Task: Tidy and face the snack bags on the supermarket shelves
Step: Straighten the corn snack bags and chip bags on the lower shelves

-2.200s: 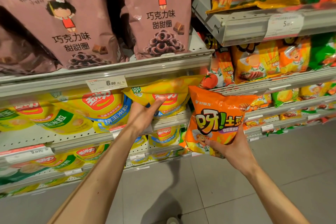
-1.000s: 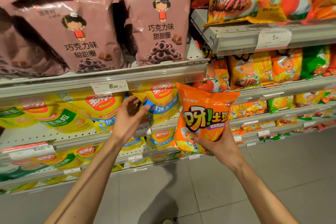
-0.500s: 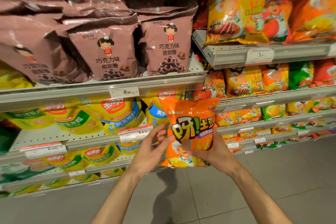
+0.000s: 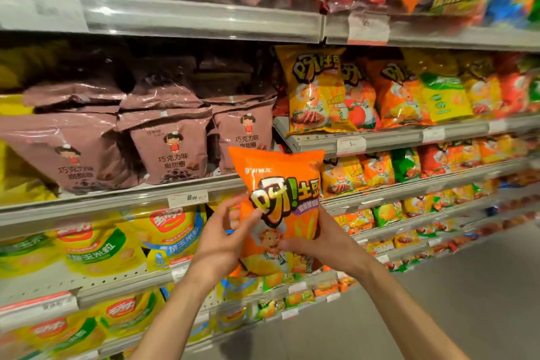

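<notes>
Orange crinkly plastic chip bag (image 4: 280, 202) held upright in front of the grey metal shelf edges (image 4: 204, 20), clear of them. Right hand (image 4: 324, 242) grips its lower right side, thumb across the front. Left hand (image 4: 225, 240) pinches the lower left edge, fingers curled. Mauve doughnut-snack bags (image 4: 172, 146) shelved behind left

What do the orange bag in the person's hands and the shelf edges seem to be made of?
Orange bag: probably thin glossy plastic film; it crinkles and shines. Shelf edge: looks like pale grey painted metal with a clear plastic price strip, judging by the glare, though I can't be sure.
</notes>
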Demonstrator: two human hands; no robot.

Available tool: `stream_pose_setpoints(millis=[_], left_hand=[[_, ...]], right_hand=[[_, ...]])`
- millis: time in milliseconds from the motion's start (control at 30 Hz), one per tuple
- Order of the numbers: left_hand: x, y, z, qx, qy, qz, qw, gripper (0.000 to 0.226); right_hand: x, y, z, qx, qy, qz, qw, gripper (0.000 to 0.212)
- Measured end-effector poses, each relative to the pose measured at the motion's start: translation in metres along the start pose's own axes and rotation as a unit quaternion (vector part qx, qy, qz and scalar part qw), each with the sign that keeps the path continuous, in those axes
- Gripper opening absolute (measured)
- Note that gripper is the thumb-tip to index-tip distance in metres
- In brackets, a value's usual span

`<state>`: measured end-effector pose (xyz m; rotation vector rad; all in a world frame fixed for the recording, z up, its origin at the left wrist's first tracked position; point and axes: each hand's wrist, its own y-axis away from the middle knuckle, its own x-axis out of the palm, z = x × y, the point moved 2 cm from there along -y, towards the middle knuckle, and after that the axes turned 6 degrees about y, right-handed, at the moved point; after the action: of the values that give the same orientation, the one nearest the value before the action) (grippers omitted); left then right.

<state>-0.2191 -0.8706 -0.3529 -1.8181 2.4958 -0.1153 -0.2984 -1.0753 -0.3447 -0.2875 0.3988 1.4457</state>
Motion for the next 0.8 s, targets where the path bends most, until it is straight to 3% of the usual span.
stream_pose_setpoints(millis=[267, 467, 567, 800], left_hand=[[0.032, -0.02, -0.046, 0.062, -0.047, 0.0, 0.997, 0.034], [0.081, -0.043, -0.054, 0.075, -0.049, -0.013, 0.996, 0.05], [0.101, -0.051, -0.052, 0.068, -0.063, -0.022, 0.995, 0.045], [0.133, -0.061, -0.03, 0.052, -0.053, -0.037, 0.997, 0.062]], right_hand=[[-0.054, -0.003, 0.023, -0.047, -0.04, -0.001, 0.998, 0.072], [-0.104, -0.023, 0.018, -0.102, -0.025, -0.017, 0.994, 0.054], [-0.126, -0.033, 0.005, -0.114, -0.031, -0.01, 0.993, 0.053], [-0.154, -0.042, -0.026, -0.108, -0.033, 0.008, 0.994, 0.054]])
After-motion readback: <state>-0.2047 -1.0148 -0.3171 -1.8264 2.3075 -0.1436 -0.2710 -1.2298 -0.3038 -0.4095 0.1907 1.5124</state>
